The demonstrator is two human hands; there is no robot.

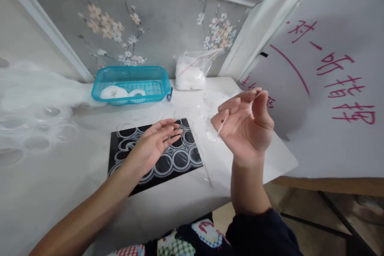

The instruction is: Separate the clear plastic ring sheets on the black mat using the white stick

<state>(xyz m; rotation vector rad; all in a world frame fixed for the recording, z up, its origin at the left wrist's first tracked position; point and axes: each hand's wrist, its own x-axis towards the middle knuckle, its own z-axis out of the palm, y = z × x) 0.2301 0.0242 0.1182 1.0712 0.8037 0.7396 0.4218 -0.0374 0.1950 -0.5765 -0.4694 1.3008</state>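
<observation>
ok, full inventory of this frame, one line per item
table: 1, white, fills the lower left
black mat: 1, black with clear ring-shaped pieces on it, table centre
basket: 1, turquoise, back of table, white rings inside
plastic bag: 1, clear with white contents, right of basket
board: 1, white with red writing, right
thin stick: 1, pale, in right hand
left hand: open, flat over mat
right hand: raised, grip on stick
</observation>
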